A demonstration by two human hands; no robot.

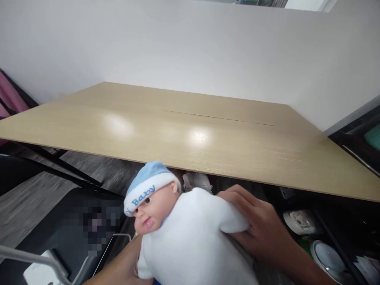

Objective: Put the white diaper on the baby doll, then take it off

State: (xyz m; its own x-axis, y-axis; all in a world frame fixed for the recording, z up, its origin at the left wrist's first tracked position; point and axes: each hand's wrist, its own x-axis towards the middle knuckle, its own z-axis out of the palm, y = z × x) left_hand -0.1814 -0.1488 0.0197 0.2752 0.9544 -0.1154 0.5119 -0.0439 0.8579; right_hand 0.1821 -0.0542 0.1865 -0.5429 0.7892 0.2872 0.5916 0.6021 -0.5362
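A baby doll (190, 233) in a white suit and a blue-and-white cap marked "Baby" is held below the front edge of a light wooden table (190, 130). My right hand (261, 229) grips the doll's arm and side, fingers curled over the white cloth. My left hand (124, 269) supports the doll from underneath at the lower left; its fingers are hidden behind the doll's body.
A white wall rises behind the table. A black chair (59, 233) and a white metal frame (35, 261) sit at the lower left. Bowls and dishes (323, 253) lie in a dark bin at the lower right. Something pink (10, 99) hangs at the far left.
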